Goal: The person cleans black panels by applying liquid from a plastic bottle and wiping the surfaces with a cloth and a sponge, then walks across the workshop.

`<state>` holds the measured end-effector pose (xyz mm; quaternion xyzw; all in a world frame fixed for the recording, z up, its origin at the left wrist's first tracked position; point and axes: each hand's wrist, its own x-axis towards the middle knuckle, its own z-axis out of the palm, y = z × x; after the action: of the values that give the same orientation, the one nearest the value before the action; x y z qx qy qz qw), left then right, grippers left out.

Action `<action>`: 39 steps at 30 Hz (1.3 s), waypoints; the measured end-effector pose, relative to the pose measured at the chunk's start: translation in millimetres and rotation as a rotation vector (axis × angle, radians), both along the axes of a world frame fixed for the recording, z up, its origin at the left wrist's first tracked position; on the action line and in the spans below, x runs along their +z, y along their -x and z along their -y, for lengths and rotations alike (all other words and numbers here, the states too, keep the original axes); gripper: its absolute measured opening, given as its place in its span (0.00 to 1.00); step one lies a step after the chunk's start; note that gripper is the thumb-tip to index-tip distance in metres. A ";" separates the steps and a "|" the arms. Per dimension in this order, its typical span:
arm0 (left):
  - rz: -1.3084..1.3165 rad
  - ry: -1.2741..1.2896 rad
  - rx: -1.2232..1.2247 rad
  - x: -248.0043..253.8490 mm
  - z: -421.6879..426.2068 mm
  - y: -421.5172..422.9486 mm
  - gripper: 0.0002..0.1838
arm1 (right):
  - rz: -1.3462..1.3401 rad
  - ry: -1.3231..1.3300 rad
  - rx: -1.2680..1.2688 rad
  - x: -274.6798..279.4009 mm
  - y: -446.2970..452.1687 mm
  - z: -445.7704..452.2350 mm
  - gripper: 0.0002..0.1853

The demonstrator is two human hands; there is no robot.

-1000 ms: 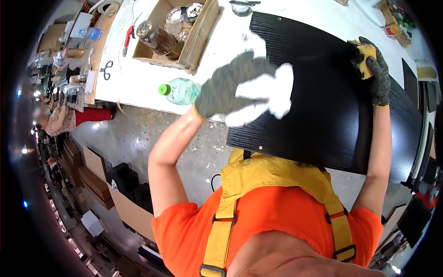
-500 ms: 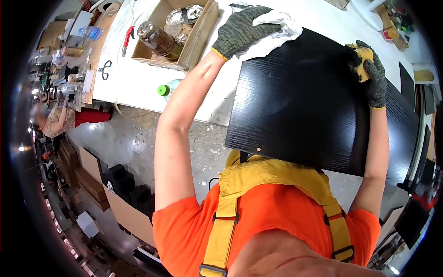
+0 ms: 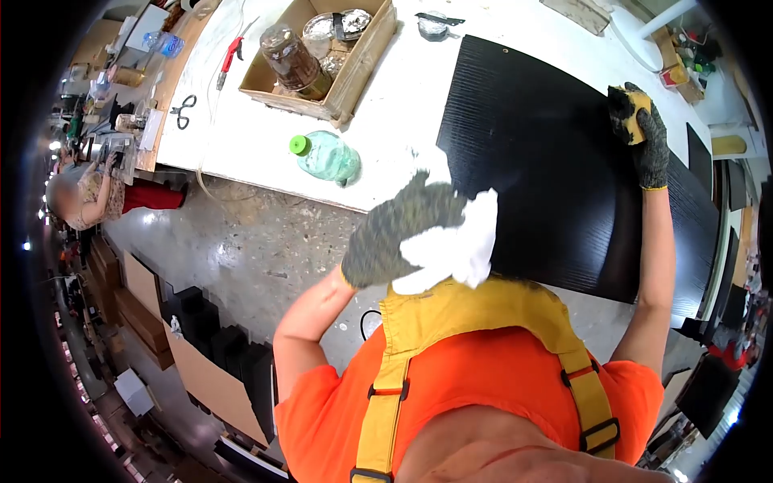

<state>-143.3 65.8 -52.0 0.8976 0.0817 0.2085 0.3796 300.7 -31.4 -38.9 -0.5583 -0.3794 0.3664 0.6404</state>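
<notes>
My left hand, in a dark knitted glove, is closed around a crumpled white cloth. It is at the near left edge of a black wood-grain panel, in front of my chest. Motion smears this hand slightly. On the panel's right side, my gloved right hand grips a yellow sponge with black stains. The panel lies on the white table and reaches past its front edge towards me. Left of the panel lies a clear bottle with a green cap.
A cardboard box with a brown-stained jar stands at the back left. Near it lie a red-handled tool, black scissors and a small round container. Another person is at the far left, beyond the concrete floor.
My left hand has come from the panel's far left corner to its near edge, bringing the white cloth along. The bottle now shows fully. My right hand with the sponge has barely moved.
</notes>
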 end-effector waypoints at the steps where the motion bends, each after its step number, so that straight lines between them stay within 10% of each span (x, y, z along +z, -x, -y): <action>1: -0.027 -0.008 -0.068 -3.0 6.4 12.3 0.26 | -0.058 -0.006 -0.018 1.6 5.1 0.2 0.30; 9: -0.032 0.189 -0.072 12.7 15.7 37.9 0.25 | -0.057 -0.039 0.035 18.0 38.7 -10.1 0.29; 20: 0.011 -0.316 0.182 -10.2 -97.4 -121.8 0.28 | 0.217 0.110 -0.080 29.7 102.8 -76.1 0.30; 24: 0.089 -0.430 0.158 -14.1 -100.8 -131.9 0.27 | 1.475 -0.146 -0.018 51.6 105.8 -128.3 0.24; 27: 0.156 -0.308 0.181 -9.4 -92.1 -124.8 0.24 | 1.154 0.335 0.045 91.5 144.5 -151.0 0.20; 39: 0.213 -0.210 0.223 -9.7 -89.0 -124.5 0.23 | 1.318 0.500 0.121 70.2 151.6 -170.8 0.17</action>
<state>-18.9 154.9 -61.7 0.8906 0.1180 0.3505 0.2646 149.1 139.3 31.3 -0.7721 -0.6230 0.0631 0.1085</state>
